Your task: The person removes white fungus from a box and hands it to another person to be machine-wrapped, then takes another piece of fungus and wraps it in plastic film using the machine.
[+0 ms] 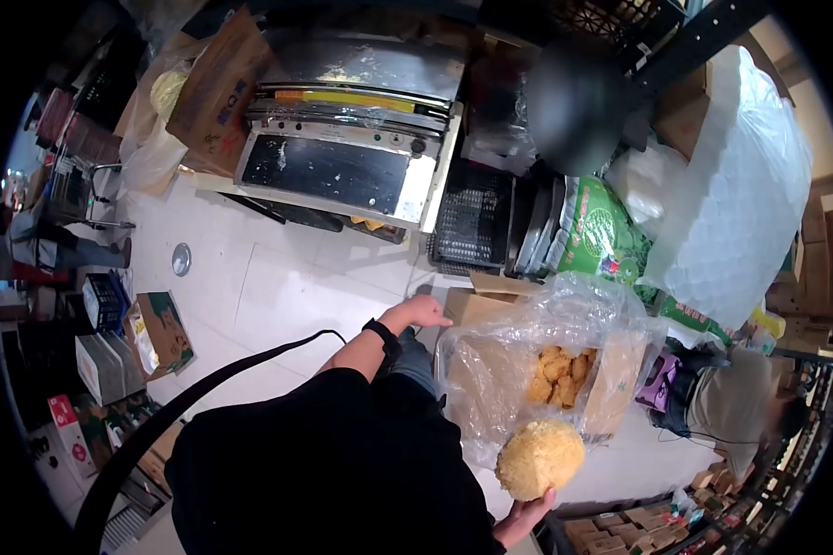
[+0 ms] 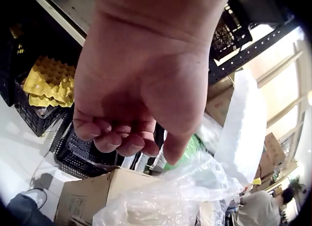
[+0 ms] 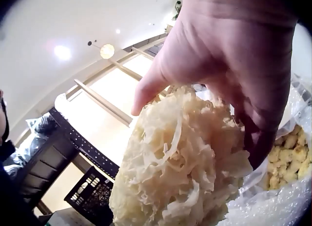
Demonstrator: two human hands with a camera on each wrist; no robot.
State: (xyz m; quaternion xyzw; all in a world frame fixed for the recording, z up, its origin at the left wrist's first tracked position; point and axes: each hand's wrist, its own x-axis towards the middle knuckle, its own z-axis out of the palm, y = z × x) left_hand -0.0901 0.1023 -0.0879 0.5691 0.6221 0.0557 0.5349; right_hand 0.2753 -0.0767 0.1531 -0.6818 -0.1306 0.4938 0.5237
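Observation:
A large, pale yellow ruffled clump [image 1: 540, 458] [image 3: 170, 162] rests in my right hand [image 1: 526, 518] [image 3: 224, 60], thumb on one side and fingers round the other. Beside it stands an open cardboard box [image 1: 481, 375] [image 2: 87, 194] lined with clear plastic [image 1: 574, 294] [image 2: 170, 187], with golden-yellow pieces [image 1: 561, 375] [image 3: 290, 157] inside. My left hand [image 1: 420, 313] [image 2: 141, 84] is near the box's far left corner, its fingers loosely curled with nothing visible in them; whether it touches the box cannot be told.
Beyond the box are black crates [image 1: 472, 217], a green bag [image 1: 602, 227] and a large white wrapped bundle [image 1: 736, 194]. A metal wrapping machine [image 1: 329, 171] stands at the upper left. Someone in a light top [image 1: 731, 398] is at the right, and smaller boxes [image 1: 620, 534] lie lower right.

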